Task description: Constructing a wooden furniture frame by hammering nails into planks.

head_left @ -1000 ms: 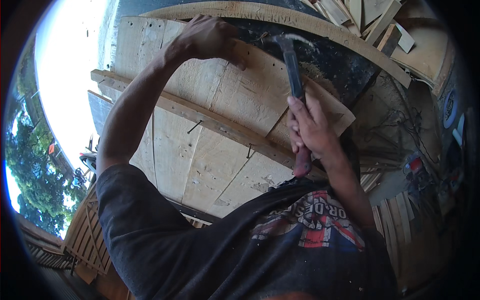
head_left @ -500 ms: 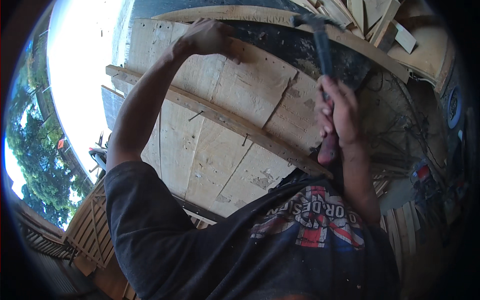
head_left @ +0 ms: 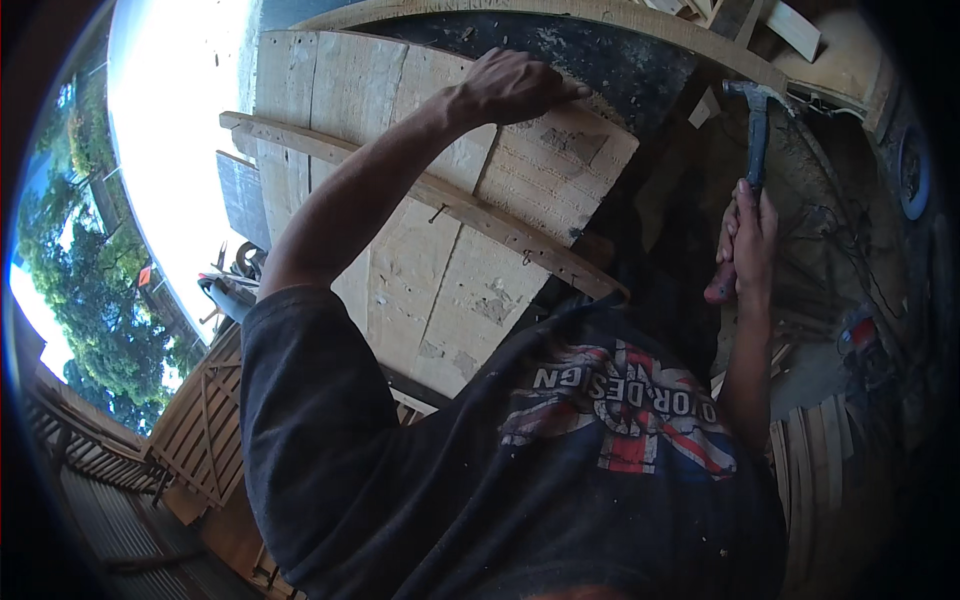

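The right hand has its fingers wrapped around the hammer by the lower handle, holding it in the air off the right end of the worktop. The left hand lies at the far edge of the plank panel, toward its far right corner, fingers bent; whether they pinch anything cannot be told.

The hammer's long axis runs away from the person, nearly straight up the view with a slight rightward lean: reddish butt nearest the body, head farthest off. The head lies crosswise, striking face leftward toward the panel, claw curving to the right.

For clean hammering at that edge, I would judge it best to keep the grip low on the handle, meet the nail squarely with the face, and begin with light taps, the left fingers well aside before any full blow. Pressing the panel flat on the worktop should limit bounce. Nails stand proud of the batten across the planks, so forearms should pass clear of them
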Demonstrator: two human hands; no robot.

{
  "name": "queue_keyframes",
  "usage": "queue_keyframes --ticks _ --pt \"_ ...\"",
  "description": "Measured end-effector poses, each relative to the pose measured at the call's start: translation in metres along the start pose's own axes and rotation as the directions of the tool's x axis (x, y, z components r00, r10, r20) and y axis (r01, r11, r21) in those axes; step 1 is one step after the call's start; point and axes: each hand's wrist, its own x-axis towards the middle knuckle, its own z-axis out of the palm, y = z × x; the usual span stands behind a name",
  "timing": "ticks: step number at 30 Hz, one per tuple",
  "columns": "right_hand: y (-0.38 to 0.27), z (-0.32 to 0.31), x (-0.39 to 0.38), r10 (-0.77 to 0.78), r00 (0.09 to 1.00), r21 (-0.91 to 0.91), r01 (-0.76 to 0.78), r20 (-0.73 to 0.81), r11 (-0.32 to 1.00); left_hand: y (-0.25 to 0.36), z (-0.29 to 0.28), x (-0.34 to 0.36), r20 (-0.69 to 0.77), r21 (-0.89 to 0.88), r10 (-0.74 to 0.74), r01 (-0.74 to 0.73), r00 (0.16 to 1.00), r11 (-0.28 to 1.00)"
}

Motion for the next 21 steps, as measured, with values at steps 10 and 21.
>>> queue_keyframes --ticks 10,21 --pt "0.048 -0.023 -0.023 -0.308 0.923 -0.479 0.383 0.230 0.790 0.003 0.006 0.003 0.022 0.192 -0.087 0.081 0.996 0.978" --pt "0.028 -0.075 -0.036 -0.415 0.861 -0.605 0.503 0.292 0.617 0.008 0.006 -0.009 -0.168 0.123 -0.096 0.117 0.981 0.985"
